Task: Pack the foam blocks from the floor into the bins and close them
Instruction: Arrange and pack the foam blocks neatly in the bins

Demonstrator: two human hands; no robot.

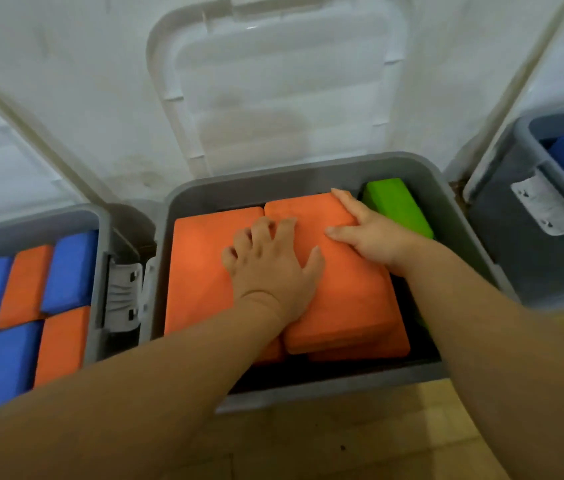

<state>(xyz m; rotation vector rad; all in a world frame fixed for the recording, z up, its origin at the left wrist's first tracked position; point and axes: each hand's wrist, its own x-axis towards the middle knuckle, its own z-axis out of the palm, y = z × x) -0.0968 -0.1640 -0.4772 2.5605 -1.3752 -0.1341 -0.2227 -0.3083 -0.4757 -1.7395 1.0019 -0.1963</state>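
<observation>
- Floor (308,445): bare wood in front of the middle bin (308,389); no loose blocks show there.
- Middle bin: grey and open. It holds the task's blocks, and a dark gap is left inside its near wall.
- Raised orange block (339,299): inside the middle bin, riding on another orange one, likely not yet seated.
- Flat orange block (197,271): touching the raised one's left side.
- Your left hand (270,268): fingers spread across the seam, pressing down and clasping nothing, probably to level the pair.
- Your right hand (374,233): laid flat along the raised block's right edge, unclenched, steadying it.
- Green block (398,206): in the middle bin's far right corner.
- Left bin (100,271), right bin (530,271): flanking the middle bin, both open and holding blocks.
- Lid (273,91): propped upright behind the middle bin, awaiting closing.
</observation>
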